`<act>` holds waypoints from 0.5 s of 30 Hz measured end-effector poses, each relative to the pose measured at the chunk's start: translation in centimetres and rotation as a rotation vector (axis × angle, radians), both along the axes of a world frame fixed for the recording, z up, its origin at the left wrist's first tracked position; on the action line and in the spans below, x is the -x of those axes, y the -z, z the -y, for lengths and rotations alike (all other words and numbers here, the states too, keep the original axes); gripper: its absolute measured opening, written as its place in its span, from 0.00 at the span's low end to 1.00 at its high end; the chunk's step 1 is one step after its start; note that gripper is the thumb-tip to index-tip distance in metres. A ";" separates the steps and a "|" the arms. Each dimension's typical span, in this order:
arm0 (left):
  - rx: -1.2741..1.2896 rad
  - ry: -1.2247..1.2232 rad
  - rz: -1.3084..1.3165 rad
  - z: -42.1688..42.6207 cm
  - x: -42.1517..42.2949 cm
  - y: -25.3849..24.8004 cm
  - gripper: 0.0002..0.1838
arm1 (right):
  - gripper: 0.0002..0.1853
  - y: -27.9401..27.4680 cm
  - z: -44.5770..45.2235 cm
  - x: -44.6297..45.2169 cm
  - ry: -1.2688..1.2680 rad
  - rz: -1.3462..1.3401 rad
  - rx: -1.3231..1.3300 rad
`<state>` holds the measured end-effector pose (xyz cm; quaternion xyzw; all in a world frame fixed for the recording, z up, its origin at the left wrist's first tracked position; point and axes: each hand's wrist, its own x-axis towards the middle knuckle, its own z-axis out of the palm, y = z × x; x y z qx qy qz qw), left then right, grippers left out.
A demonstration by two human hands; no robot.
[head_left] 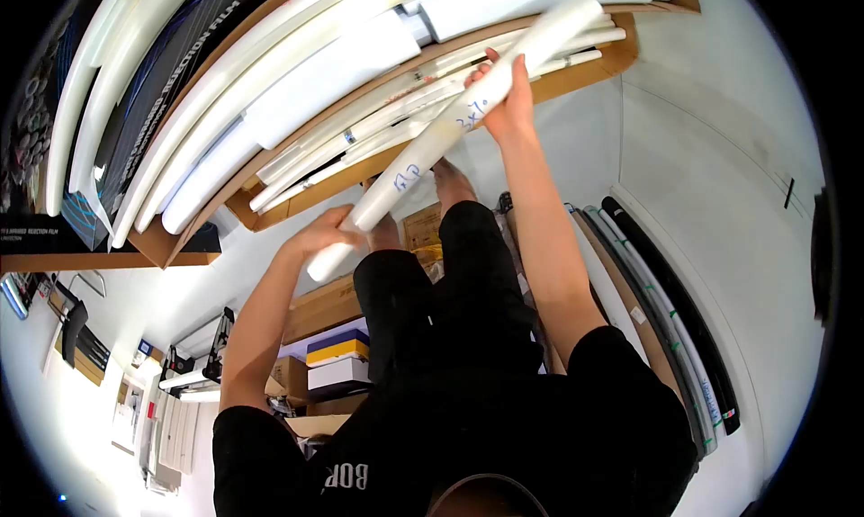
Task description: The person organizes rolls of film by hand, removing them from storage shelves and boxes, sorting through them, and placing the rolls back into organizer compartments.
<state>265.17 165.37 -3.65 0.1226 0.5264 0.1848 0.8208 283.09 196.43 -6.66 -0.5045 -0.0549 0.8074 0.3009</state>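
A long white film roll (436, 143) with blue handwriting lies slantwise across my view, its upper right end close to the rack. My left hand (322, 230) is curled round the roll near its lower left end. Higher up, my right hand (509, 106) grips it from beneath, with the thumb on one side and the fingers on the other. Just behind the roll is an open cardboard box (337, 177) with several thin white rolls (396, 112) lying in it.
Thicker white rolls (333, 76) and a black film box (166, 85) fill the rack above. Long rolls (661, 310) lean along the wall on the right. Small boxes (338, 359) are stacked beside my legs, near a long cardboard carton (321, 310).
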 end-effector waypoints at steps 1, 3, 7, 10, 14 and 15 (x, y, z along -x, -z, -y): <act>-0.031 0.080 -0.165 -0.3 0.7 0.0 0.35 | 0.26 0.6 0.6 -0.6 0.010 0.001 -0.020; -0.181 0.232 -0.449 0.7 1.9 2.0 0.36 | 0.23 1.5 1.9 -2.0 0.084 -0.043 0.023; -0.204 0.437 -0.642 0.5 3.2 3.5 0.39 | 0.24 3.7 4.6 -4.3 0.095 0.089 0.070; -0.216 0.564 -0.726 1.8 2.9 6.0 0.41 | 0.24 5.2 6.4 -5.2 0.123 0.161 0.133; -0.246 0.639 -0.807 3.9 1.9 10.3 0.44 | 0.24 8.5 8.3 -6.0 0.122 0.180 0.193; -0.246 0.641 -0.808 4.6 1.7 11.3 0.44 | 0.27 9.8 8.7 -6.3 0.104 0.165 0.191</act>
